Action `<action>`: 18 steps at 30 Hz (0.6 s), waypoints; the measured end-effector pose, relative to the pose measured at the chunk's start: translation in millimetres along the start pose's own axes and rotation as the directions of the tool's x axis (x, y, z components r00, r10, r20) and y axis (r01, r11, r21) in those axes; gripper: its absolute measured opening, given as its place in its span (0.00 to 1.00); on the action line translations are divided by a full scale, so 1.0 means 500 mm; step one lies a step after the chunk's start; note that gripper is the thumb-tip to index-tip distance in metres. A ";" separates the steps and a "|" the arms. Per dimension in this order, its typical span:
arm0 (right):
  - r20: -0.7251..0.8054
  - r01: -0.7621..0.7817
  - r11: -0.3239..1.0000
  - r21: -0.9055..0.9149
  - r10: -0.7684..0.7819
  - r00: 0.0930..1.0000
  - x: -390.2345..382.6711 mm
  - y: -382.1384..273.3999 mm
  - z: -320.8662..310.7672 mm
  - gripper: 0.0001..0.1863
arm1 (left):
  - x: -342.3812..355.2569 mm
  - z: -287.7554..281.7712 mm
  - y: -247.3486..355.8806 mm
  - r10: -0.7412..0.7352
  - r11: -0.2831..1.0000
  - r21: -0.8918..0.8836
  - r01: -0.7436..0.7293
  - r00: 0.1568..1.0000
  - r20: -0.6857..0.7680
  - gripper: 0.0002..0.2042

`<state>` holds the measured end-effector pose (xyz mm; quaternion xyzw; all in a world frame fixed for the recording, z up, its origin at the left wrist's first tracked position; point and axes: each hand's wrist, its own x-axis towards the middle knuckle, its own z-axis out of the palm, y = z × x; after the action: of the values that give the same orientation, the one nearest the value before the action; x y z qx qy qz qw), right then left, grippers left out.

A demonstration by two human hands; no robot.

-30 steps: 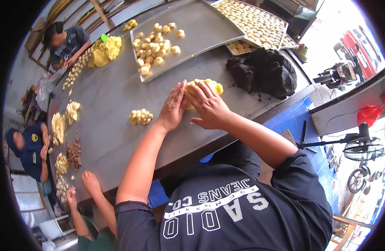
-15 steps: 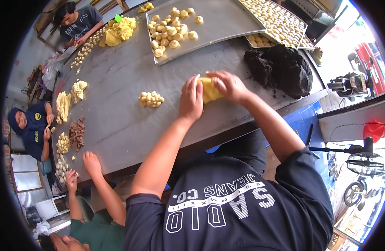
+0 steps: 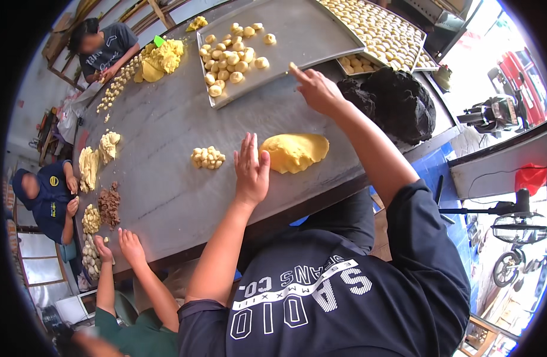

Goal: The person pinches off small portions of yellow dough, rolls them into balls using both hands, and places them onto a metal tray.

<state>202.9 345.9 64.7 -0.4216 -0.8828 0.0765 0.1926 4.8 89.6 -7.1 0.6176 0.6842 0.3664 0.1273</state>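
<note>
My left hand [image 3: 251, 169], fingers stretched out, rests beside a smooth, flattened yellow dough mound [image 3: 294, 152], at its left edge. My right hand [image 3: 318, 89] reaches forward to the near rim of a metal tray [image 3: 312, 35], index finger extended and the others partly bent; whether a tiny bit is at its fingertip I cannot tell. Small pale dough balls [image 3: 229, 56] are grouped on that tray. A cluster of smaller balls [image 3: 207, 157] lies left of my left hand. A large black mass [image 3: 392, 104] sits right of my right forearm.
Stacked trays of many balls [image 3: 380, 30] stand behind. The steel table [image 3: 154, 196] holds yellow dough [image 3: 163, 59] and brown filling [image 3: 110, 205]. Co-workers sit at upper left [image 3: 107, 47], far left [image 3: 47, 202] and lower left [image 3: 137, 315]. A fan [image 3: 517, 229] stands right.
Both hands were together on the yellow dough; now the right has left it and moved up to the tray's rim, uncovering the mound, while the left lies flat beside it.
</note>
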 end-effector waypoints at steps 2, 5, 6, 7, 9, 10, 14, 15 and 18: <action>-0.034 0.243 0.969 -0.042 -0.245 0.969 -0.015 0.072 0.028 0.23 | 0.047 0.006 0.001 -0.033 0.996 -0.085 0.036 0.999 0.030 0.36; -0.050 0.410 0.901 0.139 -0.407 0.912 -0.002 0.018 0.041 0.14 | 0.110 -0.041 -0.053 -0.030 0.996 -0.080 0.040 0.992 0.120 0.37; -0.099 0.337 0.921 0.195 -0.324 0.941 0.008 -0.006 0.042 0.14 | 0.126 -0.055 -0.079 0.055 0.998 0.016 -0.058 0.986 0.157 0.40; -0.123 0.237 0.940 0.246 -0.212 0.970 -0.003 -0.003 0.050 0.14 | 0.139 -0.053 -0.065 0.047 0.999 0.010 -0.049 0.984 0.169 0.40; 0.053 0.091 0.953 0.290 -0.110 0.992 0.019 0.029 0.058 0.18 | 0.167 -0.052 -0.024 0.090 0.632 -0.668 0.392 0.819 0.566 0.43; 0.059 0.150 0.952 0.266 -0.172 0.983 0.023 0.058 0.074 0.24 | 0.176 -0.036 0.002 0.102 0.503 -0.741 0.446 0.820 0.563 0.43; 0.122 0.366 0.895 0.254 -0.405 0.906 0.055 0.033 0.131 0.44 | 0.167 -0.017 -0.025 0.164 0.778 -0.628 0.010 0.962 0.219 0.39; 0.149 0.444 0.841 0.309 -0.504 0.851 0.041 0.039 0.146 0.45 | 0.146 -0.009 -0.026 0.077 0.824 -0.566 -0.004 0.992 0.104 0.37; 0.385 0.172 0.753 0.636 -0.502 0.774 -0.007 0.030 0.147 0.41 | 0.093 -0.015 -0.044 -0.047 0.874 -0.486 0.024 0.998 -0.035 0.35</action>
<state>185.7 354.6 -7.8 -0.1319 -0.8993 0.4116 0.0661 -26.0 131.6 -3.6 0.5449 0.5843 0.5378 0.2691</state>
